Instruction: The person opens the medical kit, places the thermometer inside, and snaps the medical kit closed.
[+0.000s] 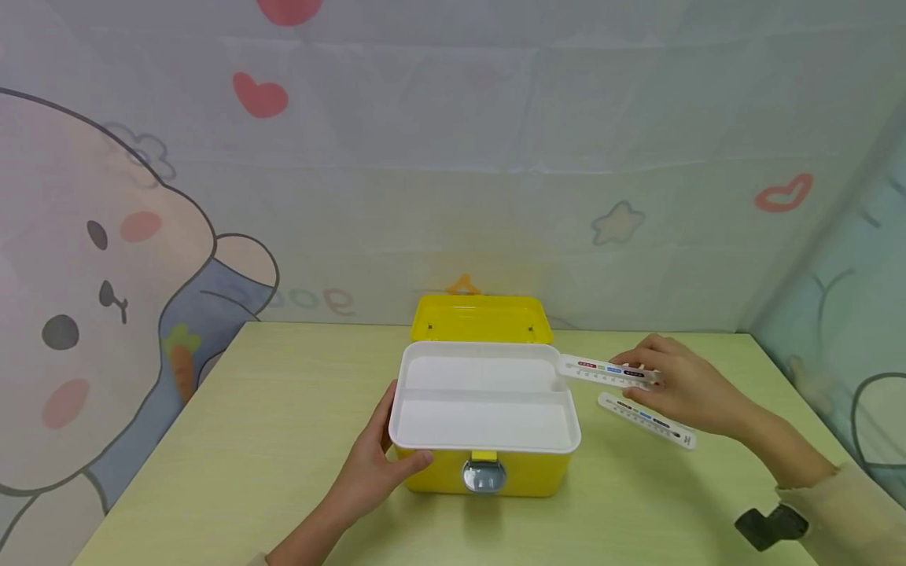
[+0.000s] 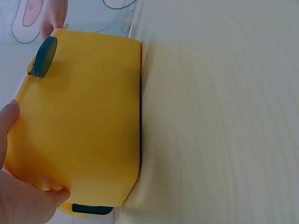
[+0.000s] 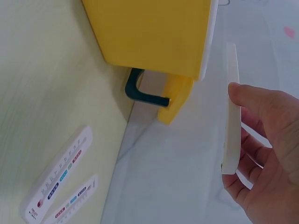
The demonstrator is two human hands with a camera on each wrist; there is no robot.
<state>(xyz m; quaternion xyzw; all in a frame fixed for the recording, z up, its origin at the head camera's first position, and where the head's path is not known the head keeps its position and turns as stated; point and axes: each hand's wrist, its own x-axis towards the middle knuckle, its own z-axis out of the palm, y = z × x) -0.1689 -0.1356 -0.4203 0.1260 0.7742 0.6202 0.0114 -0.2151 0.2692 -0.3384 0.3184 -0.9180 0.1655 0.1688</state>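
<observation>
Right hand (image 1: 675, 385): fingertips pinching a thermometer (image 1: 602, 372), its free end by the right rim of the box (image 1: 439, 474); open gap between fingers and box. Two spare thermometers (image 3: 60, 172) on table (image 1: 269, 440) below them. Left hand (image 1: 375, 464) gripping box's near-left corner.

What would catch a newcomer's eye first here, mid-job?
Probably the bright yellow box near the middle of the table, its lid open behind a white tray. Next, the white thermometer in the right-hand grip, by the tray's right edge, with a similar one lying on the table below. Behind, at the left, a huge cartoon animal fills the backdrop.
</observation>
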